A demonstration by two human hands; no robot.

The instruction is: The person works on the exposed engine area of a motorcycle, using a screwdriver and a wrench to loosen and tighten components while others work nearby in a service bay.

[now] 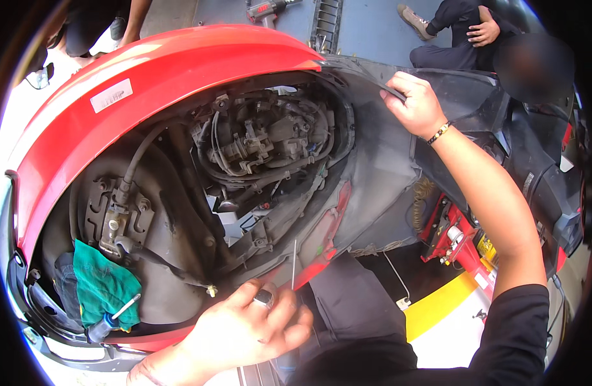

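Note:
My left hand is at the bottom centre, fingers curled around a screwdriver whose thin metal shaft points upward; its handle is mostly hidden. My right hand grips a dark strip-like edge of the grey-black plastic body at upper right. Between and left of them lies an opened red scooter body, exposing engine parts and a metal fitting with hoses. A green cloth with another screwdriver on it sits at lower left.
A seated person's leg is at upper right; another person's legs are at upper left. A power tool lies on the blue floor beyond the scooter. A red metal stand is below my right arm.

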